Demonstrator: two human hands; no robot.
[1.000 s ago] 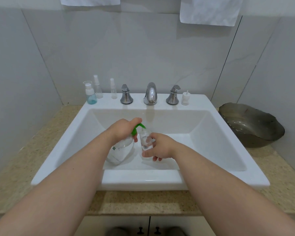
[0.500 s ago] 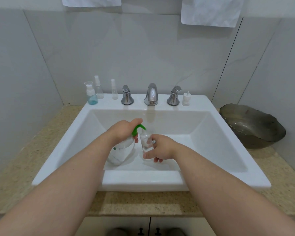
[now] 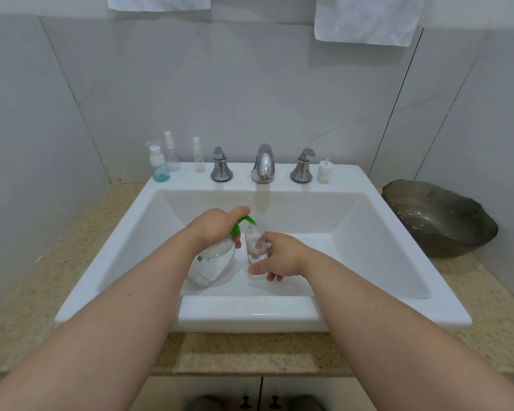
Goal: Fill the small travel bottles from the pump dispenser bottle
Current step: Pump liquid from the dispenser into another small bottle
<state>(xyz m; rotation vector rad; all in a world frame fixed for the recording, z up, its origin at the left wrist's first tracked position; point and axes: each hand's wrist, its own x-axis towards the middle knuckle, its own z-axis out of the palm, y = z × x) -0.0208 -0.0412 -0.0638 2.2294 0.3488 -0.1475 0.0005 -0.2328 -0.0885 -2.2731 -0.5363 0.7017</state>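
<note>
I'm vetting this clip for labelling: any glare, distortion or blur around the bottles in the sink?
Head view: the wide lens bows the sink; light is soft and even, with small highlights on the tap; the small bottle in the right hand is clear against white, fill level unreadable; the pump bottle under the left hand looks sharp.

At your 12 o'clock, a chrome faucet [image 3: 263,164] stands on the white sink [image 3: 250,315] rim between two handles [image 3: 221,167]. At 3 o'clock, a dark bowl [image 3: 439,218] sits on the speckled surface [image 3: 42,262]. A white towel [image 3: 365,19] hangs at 1.
</note>
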